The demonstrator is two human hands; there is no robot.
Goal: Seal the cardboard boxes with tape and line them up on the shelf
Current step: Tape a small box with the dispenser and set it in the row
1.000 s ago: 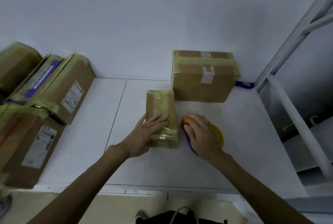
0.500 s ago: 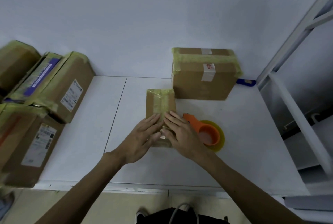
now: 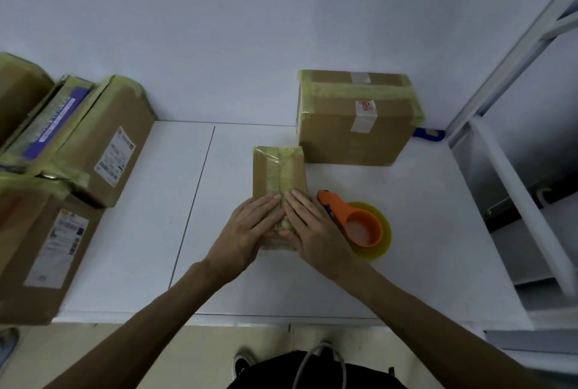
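Smoothing looks like the step in hand: the left hand [image 3: 250,229] and the right hand [image 3: 312,229] both lie flat, fingers straight and gripping nothing, pressing the tape down on the near end of the small box [image 3: 279,176]. That box lies mid-table [image 3: 438,232], just in front of the big box [image 3: 353,126], and the dispenser [image 3: 359,226] rests untouched just beside the right hand. Next, I judge, the small box wants a firm two-handed grip by its sides and a carry to the shelf [image 3: 513,57] at right, set down square so the row runs straight.
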